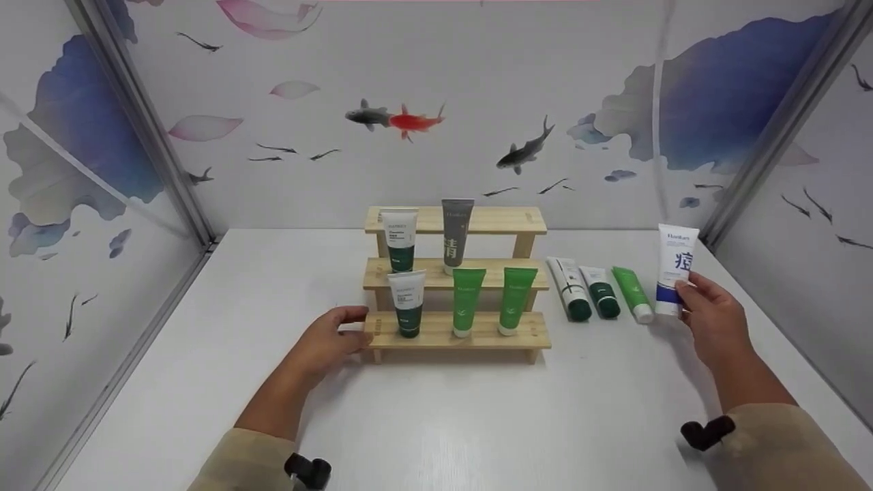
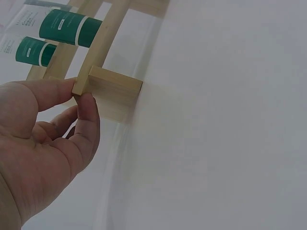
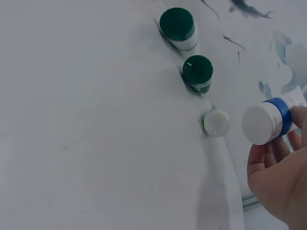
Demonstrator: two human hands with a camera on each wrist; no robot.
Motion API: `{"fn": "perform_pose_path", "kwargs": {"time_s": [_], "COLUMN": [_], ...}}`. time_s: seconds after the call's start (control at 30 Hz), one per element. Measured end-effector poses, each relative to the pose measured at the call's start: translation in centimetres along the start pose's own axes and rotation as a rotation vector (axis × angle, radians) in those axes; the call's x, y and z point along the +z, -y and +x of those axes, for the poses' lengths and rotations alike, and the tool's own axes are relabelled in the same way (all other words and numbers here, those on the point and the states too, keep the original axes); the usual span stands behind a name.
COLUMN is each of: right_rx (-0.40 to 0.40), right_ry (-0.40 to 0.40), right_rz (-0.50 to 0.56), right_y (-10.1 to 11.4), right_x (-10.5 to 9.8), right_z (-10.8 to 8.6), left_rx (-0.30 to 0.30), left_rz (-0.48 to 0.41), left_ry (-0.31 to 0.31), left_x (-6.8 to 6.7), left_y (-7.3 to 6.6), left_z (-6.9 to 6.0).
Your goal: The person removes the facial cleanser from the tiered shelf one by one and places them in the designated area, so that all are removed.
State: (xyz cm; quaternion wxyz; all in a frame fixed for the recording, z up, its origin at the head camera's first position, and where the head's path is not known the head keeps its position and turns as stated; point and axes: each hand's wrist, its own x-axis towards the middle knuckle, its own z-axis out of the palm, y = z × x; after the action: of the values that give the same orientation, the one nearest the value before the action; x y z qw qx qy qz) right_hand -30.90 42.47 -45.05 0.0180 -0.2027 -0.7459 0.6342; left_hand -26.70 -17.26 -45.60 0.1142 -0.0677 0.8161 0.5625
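My right hand (image 1: 716, 317) holds a white squeeze tube with a blue band (image 1: 676, 266) upright, cap down, at the right of the table. In the right wrist view its white cap (image 3: 259, 123) faces the camera. With thumb and fingers my left hand (image 1: 334, 344) pinches the left end of the lowest board of a three-step wooden rack (image 1: 436, 333); the left wrist view shows that grip on the board's corner (image 2: 81, 84). Two green tubes (image 1: 469, 300) and a white-and-dark-green tube (image 1: 408, 303) stand on the bottom step. A grey tube (image 1: 455, 239) and another white-and-green tube (image 1: 399, 239) stand on the middle step.
Right of the rack lie a long white tube with a dark green cap (image 1: 569, 290), a smaller white-and-green tube (image 1: 600, 293) and a green tube (image 1: 633, 294). Printed panels (image 1: 436, 82) wall the white table (image 1: 464, 423) at the back and both sides.
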Motion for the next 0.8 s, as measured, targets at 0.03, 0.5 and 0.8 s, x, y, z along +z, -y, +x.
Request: {"fn": "perform_pose_path", "kwargs": {"time_s": [0.03,0.5,0.8], "right_rx": [0.017,0.162,0.193], "right_ry": [-0.004,0.014,-0.027], "right_rz": [-0.006,-0.190,-0.282], "right_y": [-0.2,-0.8,-0.6], "right_x": [-0.2,-2.1,-1.7], "right_z": [0.2,2.6,3.8], "left_rx": [-0.002,-0.011,-0.002], "left_rz": [0.001,0.001,0.026], "left_ry": [-0.001,0.003,-0.004], "left_x": [0.0,0.1,0.1], "left_y": [0.0,-0.1,-0.1], "left_z": [0.0,0.0,0.1]}}
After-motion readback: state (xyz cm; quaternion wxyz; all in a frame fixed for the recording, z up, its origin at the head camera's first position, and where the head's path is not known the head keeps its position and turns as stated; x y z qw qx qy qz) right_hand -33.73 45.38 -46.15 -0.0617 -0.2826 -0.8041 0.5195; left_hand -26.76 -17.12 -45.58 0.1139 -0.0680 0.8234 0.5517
